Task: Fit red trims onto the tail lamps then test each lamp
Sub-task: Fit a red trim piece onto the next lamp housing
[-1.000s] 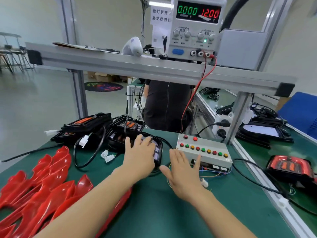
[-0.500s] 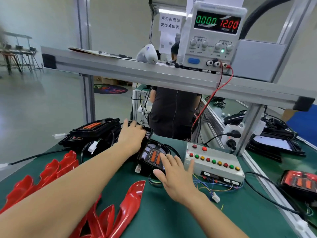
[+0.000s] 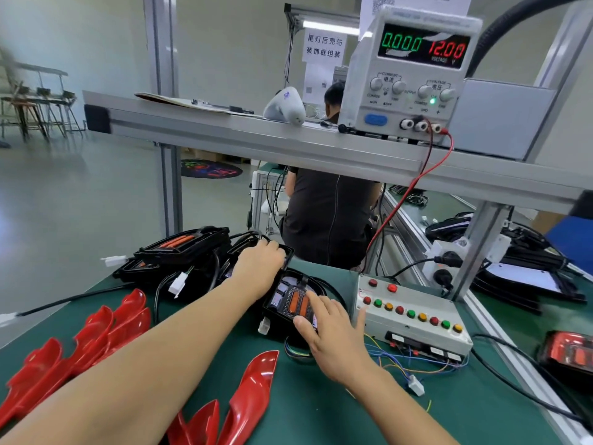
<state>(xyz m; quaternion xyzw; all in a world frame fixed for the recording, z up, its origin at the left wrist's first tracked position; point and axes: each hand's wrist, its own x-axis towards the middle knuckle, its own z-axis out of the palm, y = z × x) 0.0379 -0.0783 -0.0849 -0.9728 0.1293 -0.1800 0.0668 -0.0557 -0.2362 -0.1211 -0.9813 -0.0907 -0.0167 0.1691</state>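
A black tail lamp with orange inserts lies on the green bench, just left of the test box. My right hand rests on its near right side, fingers spread over the lamp face. My left hand reaches over it to another black tail lamp in the pile behind, fingers curled on its edge. A red trim lies on the mat in front of the lamps. More red trims are stacked at the left.
A grey test box with red, green and yellow buttons sits at the right, loose wires and a white connector before it. A power supply stands on the shelf. A finished red lamp lies far right. A person stands behind the bench.
The view has come closer to the bench. My left hand stays on the rear lamp in the pile. My right hand has shifted slightly further onto the near lamp.
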